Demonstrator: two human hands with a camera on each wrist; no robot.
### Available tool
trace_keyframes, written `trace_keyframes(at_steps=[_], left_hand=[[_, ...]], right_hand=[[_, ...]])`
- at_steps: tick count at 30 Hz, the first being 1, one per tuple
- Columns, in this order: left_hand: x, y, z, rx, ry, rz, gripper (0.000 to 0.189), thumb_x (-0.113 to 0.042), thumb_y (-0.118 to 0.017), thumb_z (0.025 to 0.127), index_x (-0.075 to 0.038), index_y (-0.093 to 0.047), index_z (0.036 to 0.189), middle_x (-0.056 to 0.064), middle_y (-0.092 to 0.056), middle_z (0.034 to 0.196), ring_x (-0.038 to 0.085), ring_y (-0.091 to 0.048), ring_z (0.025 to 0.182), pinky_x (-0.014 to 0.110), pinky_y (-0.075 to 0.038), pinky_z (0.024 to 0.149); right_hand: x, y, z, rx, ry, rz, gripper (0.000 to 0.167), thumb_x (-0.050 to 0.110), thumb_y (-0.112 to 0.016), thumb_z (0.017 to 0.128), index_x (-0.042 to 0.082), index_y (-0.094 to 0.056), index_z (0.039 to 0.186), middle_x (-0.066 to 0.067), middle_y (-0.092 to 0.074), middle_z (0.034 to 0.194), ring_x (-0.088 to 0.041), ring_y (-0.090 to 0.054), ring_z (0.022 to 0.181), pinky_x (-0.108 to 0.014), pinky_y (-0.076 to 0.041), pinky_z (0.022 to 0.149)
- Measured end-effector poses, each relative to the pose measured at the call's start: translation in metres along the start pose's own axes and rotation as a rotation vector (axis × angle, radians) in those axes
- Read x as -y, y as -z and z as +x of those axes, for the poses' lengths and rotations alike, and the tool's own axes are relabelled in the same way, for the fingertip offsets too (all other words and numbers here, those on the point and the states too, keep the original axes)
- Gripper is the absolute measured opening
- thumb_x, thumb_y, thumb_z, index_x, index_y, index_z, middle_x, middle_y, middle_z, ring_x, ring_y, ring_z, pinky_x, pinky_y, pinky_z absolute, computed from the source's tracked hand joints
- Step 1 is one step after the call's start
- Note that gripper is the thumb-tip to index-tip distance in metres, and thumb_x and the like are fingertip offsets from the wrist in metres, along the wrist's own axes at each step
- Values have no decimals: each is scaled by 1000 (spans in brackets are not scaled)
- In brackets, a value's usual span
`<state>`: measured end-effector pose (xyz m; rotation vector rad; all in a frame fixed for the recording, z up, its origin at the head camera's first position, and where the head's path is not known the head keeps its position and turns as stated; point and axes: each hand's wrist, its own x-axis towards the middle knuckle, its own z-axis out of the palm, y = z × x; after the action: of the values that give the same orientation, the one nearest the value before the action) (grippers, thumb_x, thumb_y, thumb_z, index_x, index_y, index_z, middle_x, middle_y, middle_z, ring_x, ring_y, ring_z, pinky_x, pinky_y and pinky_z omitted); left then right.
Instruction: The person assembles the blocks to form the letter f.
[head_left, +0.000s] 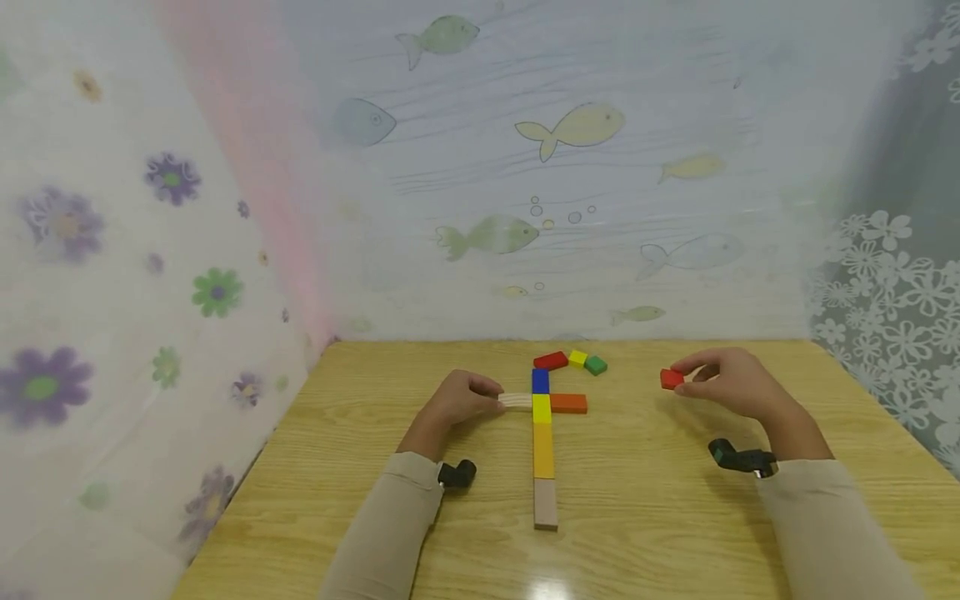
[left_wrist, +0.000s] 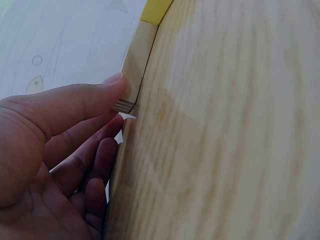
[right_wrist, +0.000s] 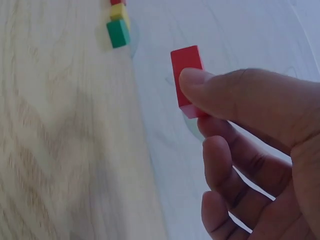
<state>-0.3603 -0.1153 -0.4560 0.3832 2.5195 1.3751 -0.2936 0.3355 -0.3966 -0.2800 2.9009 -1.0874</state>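
Observation:
My right hand (head_left: 727,382) pinches a small red block (right_wrist: 186,75) between thumb and fingers, held off to the right of the laid blocks. At the left, my left hand (head_left: 459,398) pinches the outer end of a pale wooden block (head_left: 516,402) lying on the table. That block's other end meets a yellow block (head_left: 542,408), seen also in the left wrist view. An orange-red block (head_left: 568,404) extends from the yellow one on the right, and a blue block (head_left: 540,381) lies beyond it. Nearer me, an orange block (head_left: 543,450) and a greyish-tan block (head_left: 545,503) continue the line.
Behind the blue block lie a dark red block (head_left: 551,361), a small yellow block (head_left: 577,358) and a green block (head_left: 596,365). The wooden table (head_left: 637,517) ends at a wall covering (head_left: 465,283) with fish drawings. A flowered sheet (head_left: 120,350) hangs along the left side.

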Motion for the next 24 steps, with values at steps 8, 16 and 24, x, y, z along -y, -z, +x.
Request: trace_keyframes(at_steps=[8,16,24], left_hand=[[-1,0,-1,-5,16,7,26,-22,-85,87,-16,-81,112,2,-75,115,21,-65,108,43,-54,100],[1,0,2,-10,19,19,25,-23,-86,86,-18,-82,110,1,-75,113,21,-65,106,42,-55,99],[-1,0,-1,-8,20,12,26,-23,-86,86,-16,-81,111,2,-75,115,22,-65,109,43,-54,100]], right_hand=[[10,-8,15,-46,3,-2,46,38,-79,92,12,-73,130,-16,-72,114,-28,-67,97,-35,-53,71],[20,-23,32,-75,18,27,46,35,-80,92,10,-72,130,-21,-69,126,-30,-71,100,-35,-53,73],[21,-57,46,-100,-54,77,44,30,-76,95,8,-70,133,-21,-60,142,-37,-69,112,-44,-60,85]])
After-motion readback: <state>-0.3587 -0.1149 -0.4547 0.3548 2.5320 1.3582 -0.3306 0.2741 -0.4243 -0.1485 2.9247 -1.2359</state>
